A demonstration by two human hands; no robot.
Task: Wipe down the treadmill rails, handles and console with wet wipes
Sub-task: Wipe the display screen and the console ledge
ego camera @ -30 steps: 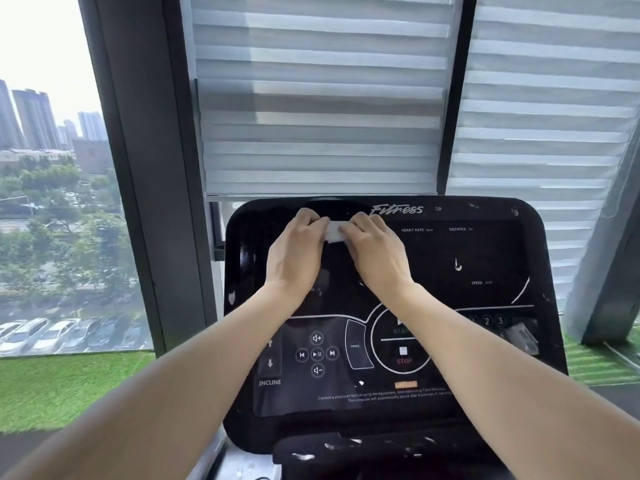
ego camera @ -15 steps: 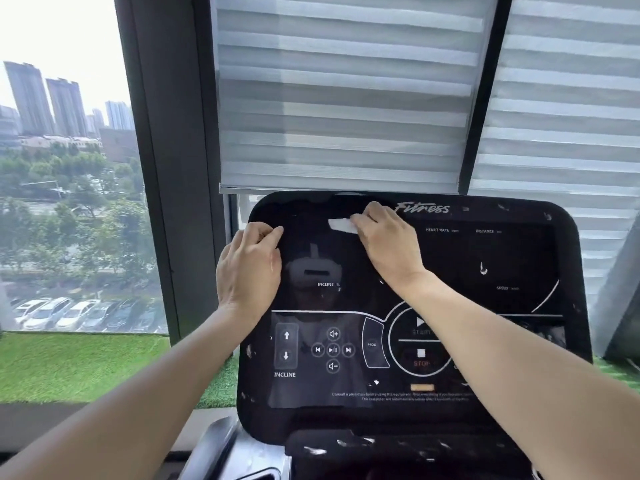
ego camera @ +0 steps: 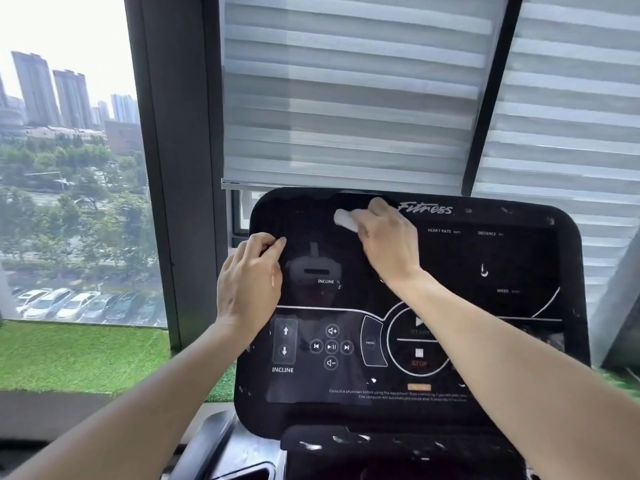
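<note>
White wet wipe, folded into a small wad, pressed flat on the black treadmill console near the middle of its top edge, just left of the printed "Fitness" logo. Held there by the right hand, fingers curled down over the wad so that only its left end sticks out. Left hand at the console's left edge, a little below the top left corner, fingers bent and gripping the rim, thumb lying on the glossy face. Both forearms bare, reaching up from the bottom corners of the view.

On the console's lower left, an INCLINE panel with up and down arrows; beside it a ring of volume and playback buttons, then a PROG key. Round START and STOP control partly hidden by the right forearm. Small labels for heart rate, distance and speed toward the right edge. White flecks and smears along the bottom edge and on the dark tray below it.

Behind the console, grey striped roller blinds and a dark window frame. Through the glass on the left, green turf, parked cars, trees and tall towers.
</note>
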